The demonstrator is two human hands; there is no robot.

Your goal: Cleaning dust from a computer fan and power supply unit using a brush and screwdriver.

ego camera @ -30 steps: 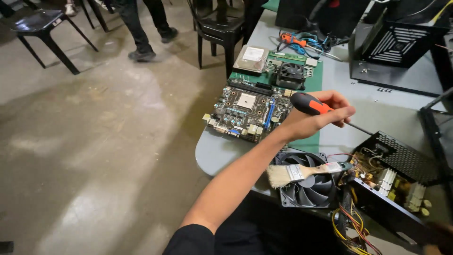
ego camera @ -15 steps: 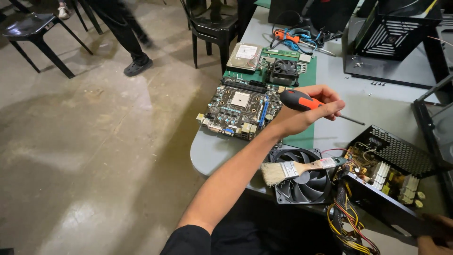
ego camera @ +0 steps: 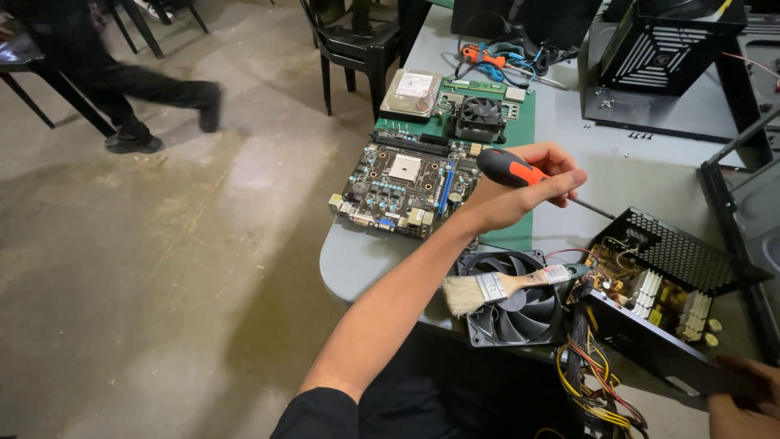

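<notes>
My left hand (ego camera: 520, 191) is closed around a screwdriver (ego camera: 508, 168) with a black and orange handle; its thin shaft points right toward an opened power supply (ego camera: 650, 293) with a black mesh cover. My right hand (ego camera: 743, 398) shows only partly at the bottom right corner, gripping the near edge of the power supply case. Under my left forearm a paintbrush (ego camera: 500, 286) lies across a black case fan (ego camera: 520, 302). A motherboard (ego camera: 406, 183) sits on a green mat (ego camera: 520, 232) just left of my left hand.
On the grey table (ego camera: 357, 264) lie a hard drive (ego camera: 413, 91), a cooler fan (ego camera: 481, 118), orange pliers with cables (ego camera: 487, 55) and black computer cases (ego camera: 674, 57). Coloured wires (ego camera: 597, 390) hang at the table's edge. A black chair (ego camera: 349, 45) and a walking person's legs (ego camera: 122, 89) are on the left.
My left hand with the screwdriver has stayed above the mat with the shaft still pointing at the power supply. The person in the background has walked further left.
</notes>
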